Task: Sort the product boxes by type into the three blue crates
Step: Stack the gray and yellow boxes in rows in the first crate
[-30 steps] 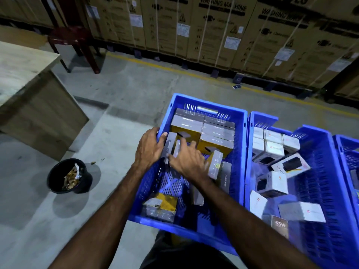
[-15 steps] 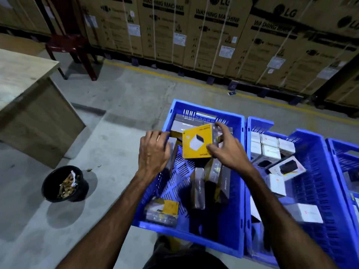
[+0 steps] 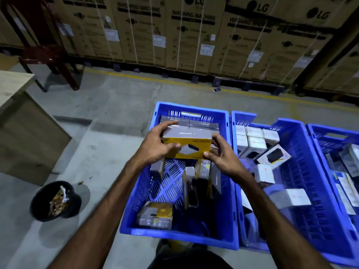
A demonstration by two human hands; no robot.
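Observation:
A yellow and grey product box (image 3: 188, 145) is held over the left blue crate (image 3: 194, 236), near its far end. My left hand (image 3: 155, 146) grips the box's left side and my right hand (image 3: 221, 154) grips its right side. Behind the box, grey-topped boxes (image 3: 196, 124) are stacked against the crate's far wall. Several more yellow and grey boxes stand or lie loose in the crate, one (image 3: 155, 215) at the near left corner. The middle blue crate (image 3: 314, 191) holds white boxes (image 3: 254, 141). The right blue crate (image 3: 330, 133) is partly cut off.
A black bin (image 3: 55, 200) with scraps stands on the concrete floor to the left. A wooden desk (image 3: 23, 125) is at far left, a dark red chair (image 3: 44, 55) behind it. Large washing machine cartons (image 3: 194, 35) line the back behind a yellow floor line.
My right hand lifted a yellow box out of the left crate and turned it flat. My left hand left the crate's side boxes and took hold of the box's left side.

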